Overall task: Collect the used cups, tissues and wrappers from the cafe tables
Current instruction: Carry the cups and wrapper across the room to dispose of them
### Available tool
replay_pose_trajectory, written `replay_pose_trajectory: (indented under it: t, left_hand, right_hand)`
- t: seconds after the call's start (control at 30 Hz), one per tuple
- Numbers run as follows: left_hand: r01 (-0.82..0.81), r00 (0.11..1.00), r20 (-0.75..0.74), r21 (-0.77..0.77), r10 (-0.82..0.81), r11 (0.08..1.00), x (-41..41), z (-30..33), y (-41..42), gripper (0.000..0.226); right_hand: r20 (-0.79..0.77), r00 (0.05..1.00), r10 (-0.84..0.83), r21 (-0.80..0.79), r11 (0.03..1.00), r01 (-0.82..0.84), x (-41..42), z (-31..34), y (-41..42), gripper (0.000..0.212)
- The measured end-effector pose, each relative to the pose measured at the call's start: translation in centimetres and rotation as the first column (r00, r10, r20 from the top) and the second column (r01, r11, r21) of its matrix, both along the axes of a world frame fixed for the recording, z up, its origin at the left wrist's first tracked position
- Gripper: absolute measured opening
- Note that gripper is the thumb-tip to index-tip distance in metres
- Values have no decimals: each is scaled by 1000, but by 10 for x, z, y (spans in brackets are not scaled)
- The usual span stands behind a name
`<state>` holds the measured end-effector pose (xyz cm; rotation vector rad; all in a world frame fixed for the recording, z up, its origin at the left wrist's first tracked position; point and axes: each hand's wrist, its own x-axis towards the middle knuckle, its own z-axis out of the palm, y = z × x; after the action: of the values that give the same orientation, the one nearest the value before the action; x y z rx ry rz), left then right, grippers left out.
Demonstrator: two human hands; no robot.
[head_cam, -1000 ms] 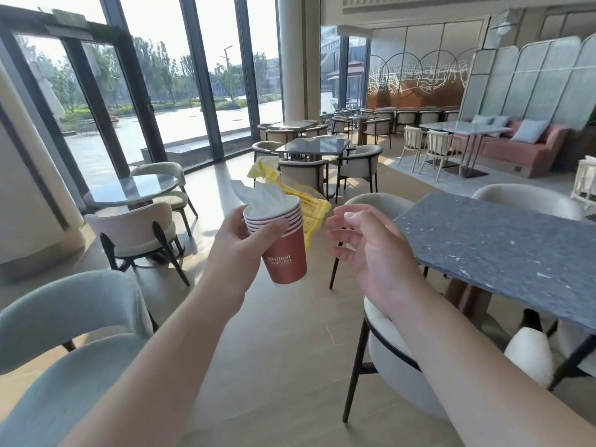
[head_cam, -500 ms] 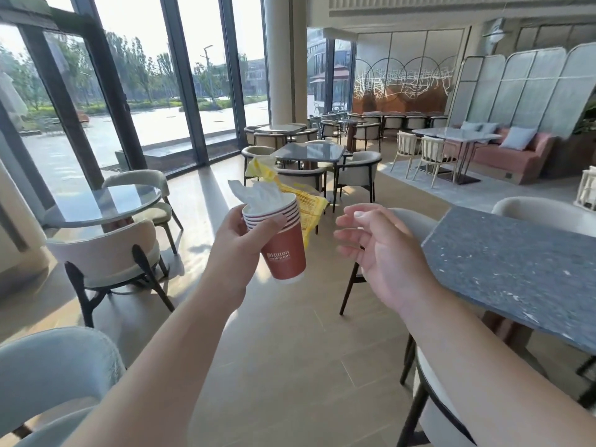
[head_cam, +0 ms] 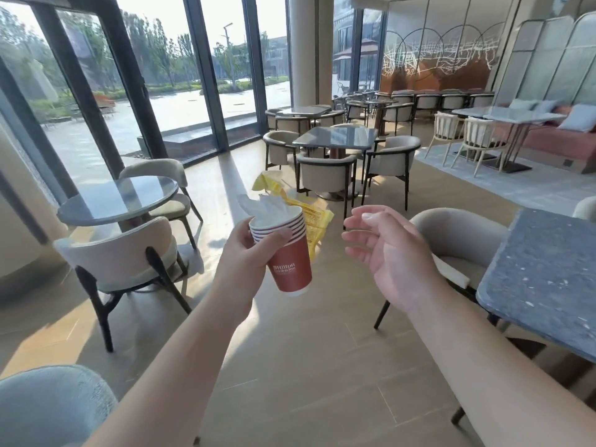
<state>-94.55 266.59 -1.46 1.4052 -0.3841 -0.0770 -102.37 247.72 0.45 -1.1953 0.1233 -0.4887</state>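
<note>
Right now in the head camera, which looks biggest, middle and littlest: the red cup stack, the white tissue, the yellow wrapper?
1. Red cup stack
2. Yellow wrapper, partly hidden behind the cups, so unsure
3. White tissue

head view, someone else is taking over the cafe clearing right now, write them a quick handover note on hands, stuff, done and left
Left hand: grips a stack of red paper cups, carried in the air.
Right hand: open, holds nothing.
Collected so far: white tissue stuffed in the top cup, yellow wrappers sticking out behind the stack.
Tables: the round glass table, the grey stone table and the square table show no litter from here.
Left: check the far tables, too small to judge, then bin the load.
</note>
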Motion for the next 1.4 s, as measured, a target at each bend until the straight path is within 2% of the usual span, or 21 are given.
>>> replay_pose_trajectory:
  t: [0.23,0.43,0.6,0.73,0.87,0.97,1.17,1.4]
  left_hand:
    - [-2,999,-44,29,4,1000,148,1,-51,54]
    - [35,999,-3,43,-35,998,241,14,-102,54]
    - [79,997,7,34,-80,996,303,11,-127,70]
    - [118,993,-25,-20,-118,993,356,1,-145,54]
    - [172,984,-46,-44,-173,984,420,-11,-164,47]
    - [221,974,-29,-38,-223,974,480,-14,-180,40]
    - [302,953,15,9,-303,953,615,1,-216,58]
    - [411,910,-44,-28,-412,911,731,3,-269,65]
  right_hand:
    - [-39,999,30,63,998,-27,153,-6,-51,15]
    - [-1,1000,30,68,997,-30,245,10,-99,14]
    - [4,999,34,47,998,-35,302,12,-120,14]
    - [-8,1000,21,23,1000,-20,352,10,-137,16]
    - [-36,999,-27,14,1000,28,409,-2,-150,11]
    - [-45,996,-75,-12,997,75,461,-7,-159,16]
    - [-49,980,-194,-42,980,192,572,7,-182,17]
    - [-65,956,-286,-53,958,283,663,-1,-217,18]
